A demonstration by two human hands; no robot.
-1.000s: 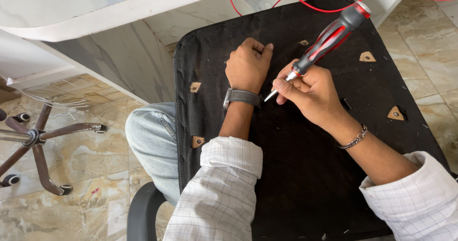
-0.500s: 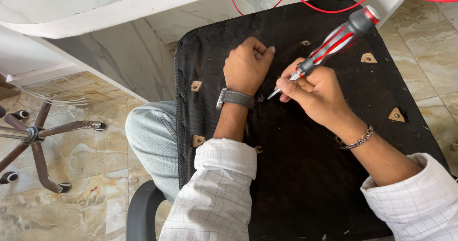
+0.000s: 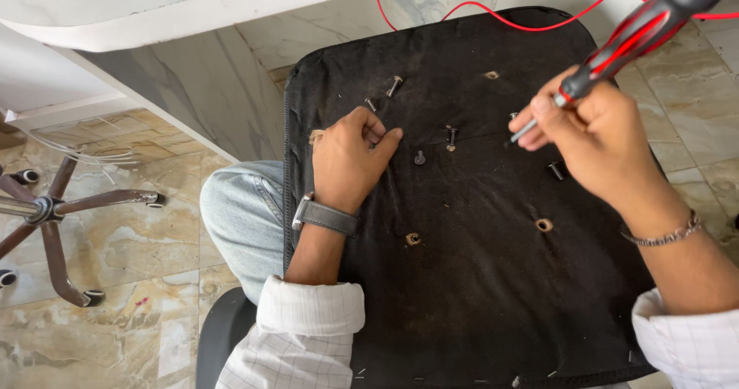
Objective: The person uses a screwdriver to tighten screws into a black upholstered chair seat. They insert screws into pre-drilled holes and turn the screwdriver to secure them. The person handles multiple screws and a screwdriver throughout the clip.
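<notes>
1. L hand [image 3: 350, 158] lies knuckles-up on the black seat underside [image 3: 477, 281], fingers curled in with thumb and forefinger tips together near a small bolt [image 3: 372, 105]; I can't tell whether anything is pinched between them.
2. R hand [image 3: 596, 139] is wrapped tight round a red/black screwdriver [image 3: 627, 38], tip angled down-left, just above the fabric and apart from the nearest screw.
3. Loose bolts lie on the panel between & around the hands: one up top [image 3: 394, 85], one standing mid-panel [image 3: 419, 158], one beside it [image 3: 451, 135], one just under my R hand [image 3: 556, 170].
4. Empty mounting holes [image 3: 544, 225] show lower down, another at [image 3: 413, 239].
5. Further out: red cable [image 3: 477, 13] trails over the far edge, chair base [image 3: 46, 216] sits on the tiled floor to the left, jeans-clad knee [image 3: 242, 212] props the panel.
6. Risks, as I judge them: panel rests on a knee w/o clamping, so a shift could roll the bolts off onto the tiles. Driver tip near L fingers; a slip could jab them. Cable could snag the handle.
</notes>
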